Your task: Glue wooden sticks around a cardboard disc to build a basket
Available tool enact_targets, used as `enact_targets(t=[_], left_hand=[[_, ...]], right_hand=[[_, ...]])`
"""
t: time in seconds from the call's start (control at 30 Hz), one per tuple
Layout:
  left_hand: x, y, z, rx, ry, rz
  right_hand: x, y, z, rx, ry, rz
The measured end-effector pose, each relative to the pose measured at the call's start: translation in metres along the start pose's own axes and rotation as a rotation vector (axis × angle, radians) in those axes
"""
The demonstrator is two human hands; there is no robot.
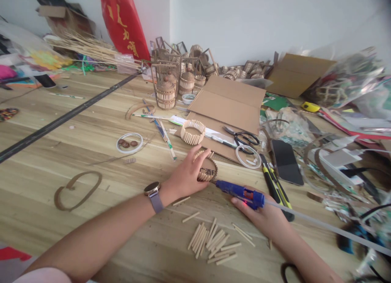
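My left hand [183, 175], with a watch on its wrist, grips a small brown ring [208, 177] with short wooden sticks set along its side. The fingers lie over its far left side and hide part of it. In my right hand [265, 213] is a blue hot glue gun [238, 192], its nozzle at the ring's near edge. A long whitish glue stick [324, 231] runs out of the gun's back. Loose short wooden sticks [214, 242] lie in a pile nearer me. Beyond the left hand stands another ring of pale sticks [193, 133].
Scissors [242, 138], a white tape roll [248, 156], a utility knife [271, 185] and a phone [286, 161] lie right of the ring. Cardboard [230, 103] and small lidded baskets [165, 93] stand behind. A brown strip loop [77, 191] lies left.
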State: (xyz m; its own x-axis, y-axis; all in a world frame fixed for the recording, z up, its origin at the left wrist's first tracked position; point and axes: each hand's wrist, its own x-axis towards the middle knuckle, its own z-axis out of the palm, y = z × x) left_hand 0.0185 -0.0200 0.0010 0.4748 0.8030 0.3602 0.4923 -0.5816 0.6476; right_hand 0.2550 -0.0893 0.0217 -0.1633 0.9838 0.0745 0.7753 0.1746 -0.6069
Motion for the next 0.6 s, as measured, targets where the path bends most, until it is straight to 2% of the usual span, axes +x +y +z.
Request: enact_targets(t=[0.6], left_hand=[[0.0002, -0.0017, 0.0004, 0.003, 0.000, -0.001]], right_hand=[[0.0005, -0.0051, -0.0013, 0.009, 0.018, 0.014]])
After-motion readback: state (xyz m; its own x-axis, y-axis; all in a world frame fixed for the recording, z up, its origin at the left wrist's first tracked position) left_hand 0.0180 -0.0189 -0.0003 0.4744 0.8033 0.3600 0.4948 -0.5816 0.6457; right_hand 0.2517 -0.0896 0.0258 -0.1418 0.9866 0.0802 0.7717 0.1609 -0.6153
